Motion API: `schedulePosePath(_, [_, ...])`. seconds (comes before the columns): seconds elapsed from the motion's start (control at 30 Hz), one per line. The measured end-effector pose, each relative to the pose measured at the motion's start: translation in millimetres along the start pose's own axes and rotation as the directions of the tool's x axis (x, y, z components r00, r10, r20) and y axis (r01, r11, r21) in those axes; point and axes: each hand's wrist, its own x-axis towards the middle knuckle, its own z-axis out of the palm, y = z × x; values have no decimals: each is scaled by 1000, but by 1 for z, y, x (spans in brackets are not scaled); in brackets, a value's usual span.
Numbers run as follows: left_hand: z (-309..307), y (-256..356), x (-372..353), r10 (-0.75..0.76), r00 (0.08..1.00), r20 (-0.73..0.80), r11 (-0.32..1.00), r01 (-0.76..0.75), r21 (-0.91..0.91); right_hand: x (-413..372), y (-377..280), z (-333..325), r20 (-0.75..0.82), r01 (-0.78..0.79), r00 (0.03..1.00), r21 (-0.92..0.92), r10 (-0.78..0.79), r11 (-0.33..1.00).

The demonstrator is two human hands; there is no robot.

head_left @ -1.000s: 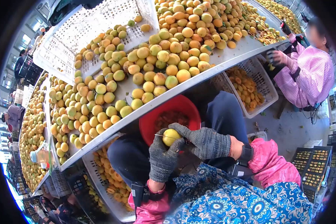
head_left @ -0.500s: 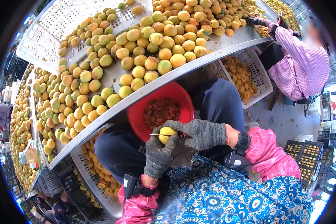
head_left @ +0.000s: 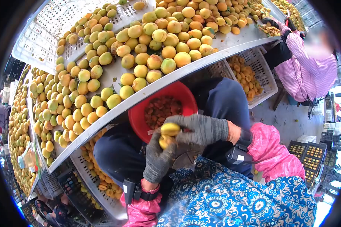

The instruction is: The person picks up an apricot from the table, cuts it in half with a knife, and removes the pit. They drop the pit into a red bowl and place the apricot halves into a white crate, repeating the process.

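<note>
Above my lap, a yellow apricot has come apart into two pieces. My gloved left hand [head_left: 156,157] is closed on the lower apricot half [head_left: 165,142]. The upper apricot half [head_left: 170,129] sits in the curled fingers of my gloved right hand [head_left: 202,129], close against the lower one. A short pale strip by the left fingertips may be the knife blade; its handle is hidden. Just beyond both hands, between my knees, a red basin [head_left: 138,126] holds reddish-brown pieces that look like apricot pits.
A metal-edged table [head_left: 204,62] heaped with whole apricots [head_left: 182,59] slopes across in front. White crates with apricot halves stand at right [head_left: 271,89] and left [head_left: 111,208] of my knees. Another person [head_left: 307,72] works at the far right.
The apricot was whole with a thin knife blade across it; now it is in two pieces. My right hand has shifted slightly up and my fingers have turned. The view has moved slightly.
</note>
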Motion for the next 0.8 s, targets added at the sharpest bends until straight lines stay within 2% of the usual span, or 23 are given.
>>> schedulePosePath(0.07, [-1, 1, -5, 47, 995, 86, 991, -58, 125, 1, -1, -3, -60, 36, 998, 9, -36, 999])
schedulePosePath(0.1, [-1, 4, -8, 57, 995, 82, 990, -66, 120, 1, -2, -5, -114, 75, 991, 18, -73, 997])
schedulePosePath(0.17, [-1, 12, -12, 41, 998, 48, 998, -43, 39, 2, -9, -5, -129, 98, 987, -2, -98, 995])
schedulePosePath(0.2, [-2, 17, -15, 53, 998, 43, 998, -54, 35, 1, -21, -8, -66, -78, 994, 178, 91, 981])
schedulePosePath(0.23, [-3, 23, -19, 36, 999, 14, 999, -36, 16, 0, -34, -10, 31, -258, 964, 337, 263, 906])
schedulePosePath(0.27, [-5, 26, -23, 21, 1000, -17, 1000, -21, -4, -1, -51, -10, 10, -281, 952, 434, 307, 856])
schedulePosePath(0.3, [-7, 26, -25, 36, 999, -31, 999, -36, -6, 0, -59, -8, 19, -276, 955, 421, 296, 864])
schedulePosePath(0.37, [-9, 21, -35, 211, 976, -61, 977, -210, 21, 2, -72, 0, -140, -148, 953, 559, 268, 816])
schedulePosePath(0.4, [-7, 23, -42, 128, 986, -110, 985, -139, -98, 7, -79, 2, -151, -142, 955, 522, 255, 841])
schedulePosePath(0.43, [-11, 24, -48, 139, 982, -129, 984, -152, -94, 12, -90, 4, -137, -138, 961, 515, 240, 846])
schedulePosePath(0.5, [-18, 25, -61, -44, 997, -56, 885, 12, -466, 24, -113, 14, -97, -69, 985, 552, 146, 831])
schedulePosePath(0.53, [-20, 21, -69, -37, 997, -72, 886, -1, -464, 36, -121, 21, -165, 34, 986, 342, 25, 939])
schedulePosePath(0.57, [-20, 13, -77, 18, 974, -227, 983, -58, -171, 52, -124, 32, -120, 78, 992, 254, -48, 964])
schedulePosePath(0.6, [-21, 5, -85, 112, 928, -354, 988, -65, 142, 61, -152, 42, -52, 90, 995, 259, -79, 962])
schedulePosePath(0.63, [-22, 2, -89, 235, 866, -442, 898, -20, 439, 73, -155, 56, 25, 236, 970, 150, -242, 960])
schedulePosePath(0.67, [-24, 24, -90, 585, 783, -214, 584, -223, 781, 84, -157, 80, -20, 379, 925, 56, -378, 924])
schedulePosePath(0.7, [-26, 20, -95, 588, 778, -222, 581, -215, 785, 91, -159, 98, -53, 506, 860, -40, -508, 861])
schedulePosePath(0.77, [-29, 11, -104, 522, 792, -315, 603, -82, 793, 98, -167, 106, -46, 503, 862, -38, -504, 864])
schedulePosePath(0.8, [-35, 8, -105, 450, 805, -387, 719, -69, 692, 101, -170, 109, -49, 489, 870, -42, -491, 871])
